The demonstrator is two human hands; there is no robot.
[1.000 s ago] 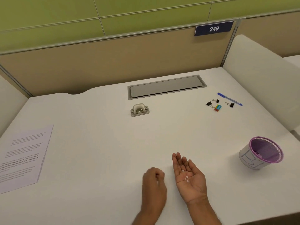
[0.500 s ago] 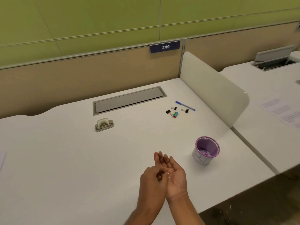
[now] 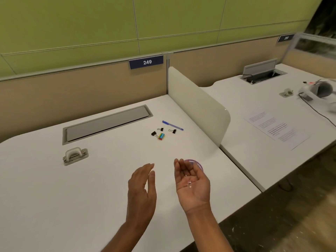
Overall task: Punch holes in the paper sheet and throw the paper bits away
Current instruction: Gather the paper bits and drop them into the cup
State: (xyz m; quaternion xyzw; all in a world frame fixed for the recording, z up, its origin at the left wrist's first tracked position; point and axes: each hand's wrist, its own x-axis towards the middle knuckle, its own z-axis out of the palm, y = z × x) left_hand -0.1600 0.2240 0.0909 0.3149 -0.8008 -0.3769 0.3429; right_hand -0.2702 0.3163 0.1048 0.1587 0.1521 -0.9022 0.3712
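Over white desk (image 3: 54, 206), cupped right hand (image 3: 192, 182) cradles paper bits (image 3: 189, 183); left hand (image 3: 141, 188) open, empty.

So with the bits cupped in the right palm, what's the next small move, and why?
Probably tip the right hand toward the purple cup behind its fingers, so the paper bits slide in. The palm faces up with bits loose on it, and the left hand is open and empty.
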